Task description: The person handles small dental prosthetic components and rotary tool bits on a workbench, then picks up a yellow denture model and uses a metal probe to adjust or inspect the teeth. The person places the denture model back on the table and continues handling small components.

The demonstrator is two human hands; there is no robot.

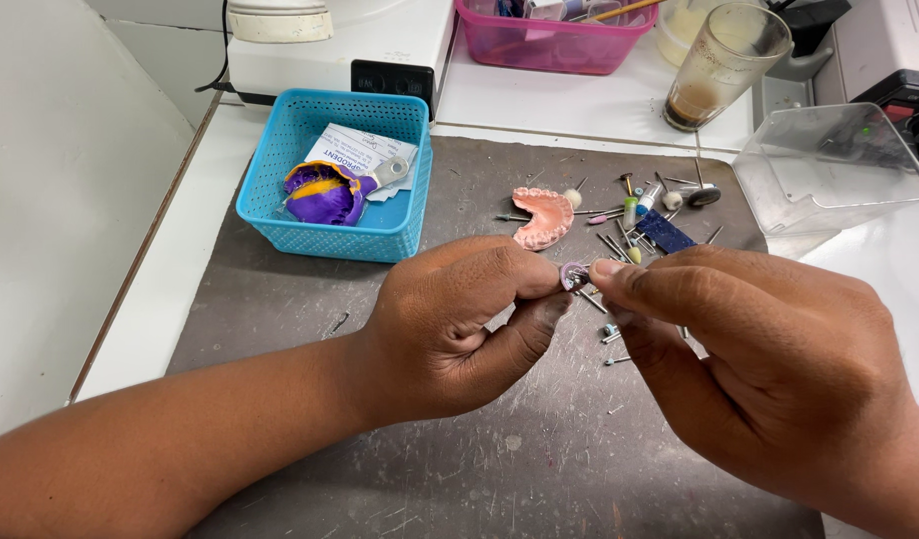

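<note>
Both hands meet above the grey surface (459,469). The left hand (450,329) pinches a small lilac disc (573,274) between thumb and forefinger; the right hand (759,339), fingers closed, grips its thin metal shank, which points rightward toward that hand.

Both forearms are seen bare, no sleeve reaching the wrists. The left hand (450,324) and right hand (769,359) are ungloved, with nails trimmed short.
</note>
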